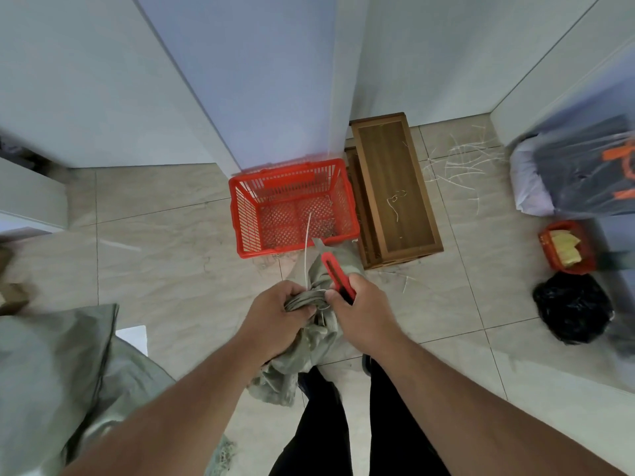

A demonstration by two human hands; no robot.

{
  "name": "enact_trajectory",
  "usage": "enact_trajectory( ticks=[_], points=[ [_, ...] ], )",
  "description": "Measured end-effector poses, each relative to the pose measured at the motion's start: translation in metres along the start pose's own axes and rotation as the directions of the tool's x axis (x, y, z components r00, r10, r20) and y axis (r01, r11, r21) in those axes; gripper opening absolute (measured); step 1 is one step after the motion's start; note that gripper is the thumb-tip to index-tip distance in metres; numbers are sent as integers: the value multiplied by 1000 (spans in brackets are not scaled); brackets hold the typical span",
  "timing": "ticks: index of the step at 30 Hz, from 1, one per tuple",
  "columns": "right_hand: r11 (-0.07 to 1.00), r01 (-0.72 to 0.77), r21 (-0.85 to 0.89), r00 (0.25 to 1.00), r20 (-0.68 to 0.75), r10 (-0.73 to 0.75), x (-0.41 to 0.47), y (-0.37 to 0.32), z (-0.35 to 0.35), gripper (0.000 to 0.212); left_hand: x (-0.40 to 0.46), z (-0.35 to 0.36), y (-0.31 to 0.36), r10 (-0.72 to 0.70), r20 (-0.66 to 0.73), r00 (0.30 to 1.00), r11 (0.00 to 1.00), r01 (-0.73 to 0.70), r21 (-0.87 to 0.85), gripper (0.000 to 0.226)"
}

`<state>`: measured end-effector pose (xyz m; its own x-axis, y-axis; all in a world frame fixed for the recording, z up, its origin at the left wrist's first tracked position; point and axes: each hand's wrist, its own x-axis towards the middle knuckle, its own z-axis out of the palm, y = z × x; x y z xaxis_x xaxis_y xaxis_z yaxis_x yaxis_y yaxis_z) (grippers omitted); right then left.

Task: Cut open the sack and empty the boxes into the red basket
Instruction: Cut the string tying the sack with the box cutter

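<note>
A grey-green woven sack stands on the tiled floor between my legs, its neck bunched and tied with white string. My left hand grips the bunched neck. My right hand holds a red utility knife, blade out and pointing toward the red basket. The basket sits just beyond the sack against a white wall corner, with only string scraps inside. No boxes are visible; the sack hides its contents.
A wooden crate lies right of the basket. White string scraps litter the floor behind it. A plastic-wrapped bundle, a small red basket and a black bag sit at right. Another grey sack lies at left.
</note>
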<state>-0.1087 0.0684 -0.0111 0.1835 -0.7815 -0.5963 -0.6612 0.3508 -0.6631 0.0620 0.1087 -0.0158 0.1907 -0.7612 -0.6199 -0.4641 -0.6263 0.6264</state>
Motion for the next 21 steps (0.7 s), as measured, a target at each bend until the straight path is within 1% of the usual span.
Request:
enact_trajectory(
  ticks=[2, 4, 5, 9, 11, 13, 16, 19, 21],
  points=[
    [992, -63, 113, 998, 7, 63, -16, 2, -2, 29, -2, 3, 0, -22, -30, 999, 1000, 22, -8, 9],
    [977, -114, 181, 993, 22, 112, -38, 8, -7, 29, -3, 5, -3, -41, -53, 998, 999, 41, -9, 8],
    [976, -122, 183, 992, 35, 117, -48, 12, -10, 27, -4, 5, -5, -55, -64, 996, 998, 55, -13, 9],
    [987, -139, 84, 981, 150, 125, -75, 21, -15, 14, -8, 9, -8, -93, -92, 991, 995, 90, -45, 10],
    [982, -172, 74, 966, 210, 153, -77, 21, -10, 14, -10, 11, -6, -100, -89, 991, 994, 95, -62, 10],
    [973, -213, 90, 956, 224, 189, -74, 19, -3, 15, -12, 13, -3, -111, -79, 991, 991, 104, -89, 11],
    [927, -315, 205, 937, 224, 269, -69, 17, 1, 17, -15, 15, -1, -118, -59, 991, 986, 110, -126, 14],
    [874, -381, 302, 919, 232, 320, -70, 14, 7, 17, -17, 17, 0, -111, -42, 993, 981, 102, -162, 16],
    [808, -443, 389, 893, 273, 358, -74, 9, 14, 18, -19, 19, 1, -115, -19, 993, 975, 109, -194, 17]
  ],
)
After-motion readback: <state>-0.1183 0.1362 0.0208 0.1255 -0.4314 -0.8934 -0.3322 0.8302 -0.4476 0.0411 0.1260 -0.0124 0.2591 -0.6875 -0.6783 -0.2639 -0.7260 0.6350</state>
